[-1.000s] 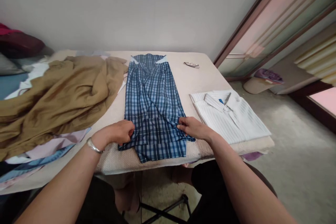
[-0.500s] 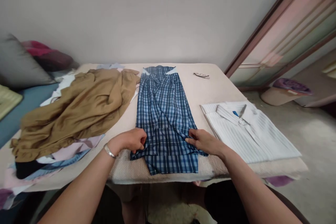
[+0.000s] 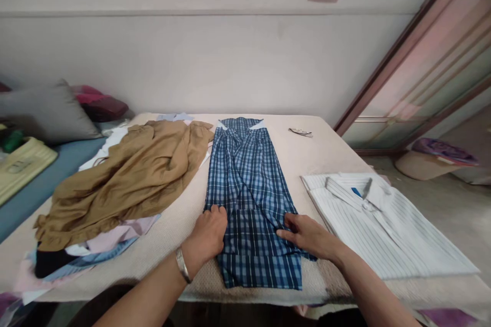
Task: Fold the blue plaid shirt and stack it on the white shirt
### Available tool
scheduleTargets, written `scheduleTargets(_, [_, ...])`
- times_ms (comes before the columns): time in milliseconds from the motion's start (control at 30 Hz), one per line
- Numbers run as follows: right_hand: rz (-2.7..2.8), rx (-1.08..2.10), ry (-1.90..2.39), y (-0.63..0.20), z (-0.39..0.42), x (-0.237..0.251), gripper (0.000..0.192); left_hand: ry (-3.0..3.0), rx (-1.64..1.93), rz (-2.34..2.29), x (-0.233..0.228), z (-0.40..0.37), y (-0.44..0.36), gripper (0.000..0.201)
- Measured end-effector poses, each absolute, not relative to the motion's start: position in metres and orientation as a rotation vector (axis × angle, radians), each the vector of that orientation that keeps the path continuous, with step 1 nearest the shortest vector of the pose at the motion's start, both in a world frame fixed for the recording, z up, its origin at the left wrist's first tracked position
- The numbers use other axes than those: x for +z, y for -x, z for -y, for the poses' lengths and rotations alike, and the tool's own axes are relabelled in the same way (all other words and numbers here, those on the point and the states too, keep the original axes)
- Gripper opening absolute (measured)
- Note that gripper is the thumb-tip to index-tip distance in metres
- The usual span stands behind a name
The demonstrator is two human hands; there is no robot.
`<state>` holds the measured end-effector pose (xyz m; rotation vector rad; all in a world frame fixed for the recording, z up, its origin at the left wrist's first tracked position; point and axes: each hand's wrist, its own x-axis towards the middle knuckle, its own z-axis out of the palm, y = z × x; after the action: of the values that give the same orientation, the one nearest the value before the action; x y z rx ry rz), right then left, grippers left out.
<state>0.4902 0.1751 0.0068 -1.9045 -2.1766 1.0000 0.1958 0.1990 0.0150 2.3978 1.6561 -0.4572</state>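
Observation:
A blue plaid shirt [image 3: 247,184] lies face down and lengthwise on the beige table [image 3: 330,148], sleeves folded in across its back. My left hand [image 3: 207,237], with a silver bracelet on the wrist, rests on the shirt's left edge near the hem, fingers curled on the cloth. On the shirt's right edge, my right hand [image 3: 309,235] pinches the fabric. Both hands sit at about the same height on the shirt, near the table's front edge.
A folded white striped shirt [image 3: 383,225] lies at the right. A brown garment [image 3: 126,179] tops a pile of clothes at the left. Glasses [image 3: 300,132] lie at the far side. Cushions [image 3: 46,112] and a bed are at far left, a sliding door at right.
The camera has tilted up and moved closer. Both hands have stayed on the plaid shirt's side edges, shifting slightly up the cloth.

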Motion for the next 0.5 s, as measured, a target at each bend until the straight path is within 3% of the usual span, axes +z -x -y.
scheduleTargets(333, [2.168,0.993,1.879,-0.489,-0.175,0.007,0.041,-2.358,-0.337,-1.585,0.018,-0.213,-0.179,0.033])
scheduleTargets(500, [2.106,0.965,1.839,-0.488,-0.178,0.012,0.047,-2.366,-0.345,-1.620,0.016,-0.199,-0.185,0.038])
